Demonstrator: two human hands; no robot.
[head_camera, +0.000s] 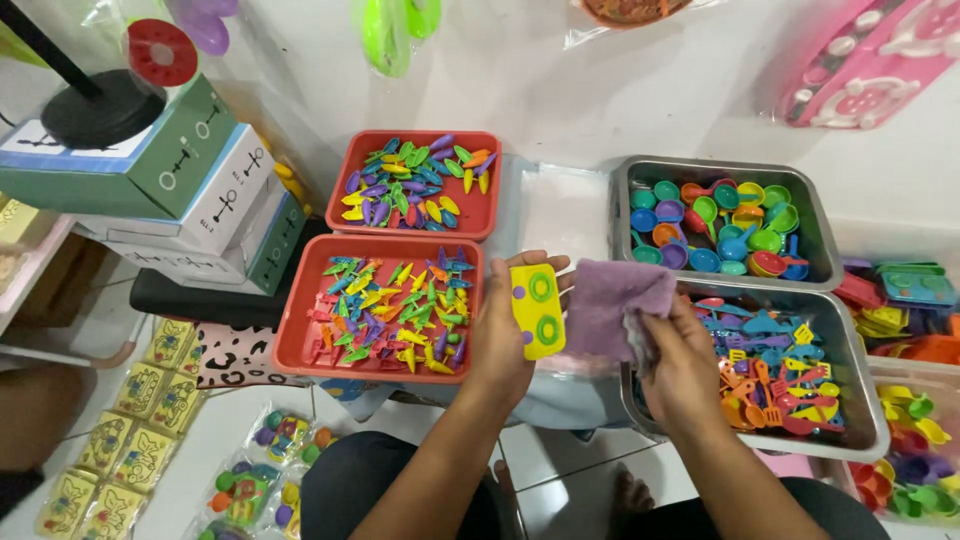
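Note:
My left hand (505, 335) grips a small yellow toy stove (537, 310) with green ring burners and purple dots, held upright in front of me. My right hand (680, 355) holds a purple cloth (615, 305) bunched up right beside the stove, touching its right edge. Both hands hover between the red trays on the left and the metal trays on the right.
Two red trays (395, 365) (415, 225) hold small colourful plastic pieces. A metal tray (825, 240) holds toy cups and pans; another metal tray (860, 400) holds toy utensils. Stacked boxes (190, 190) stand left, packed toy bags (150, 420) lie on the floor, and more toys (915, 400) sit far right.

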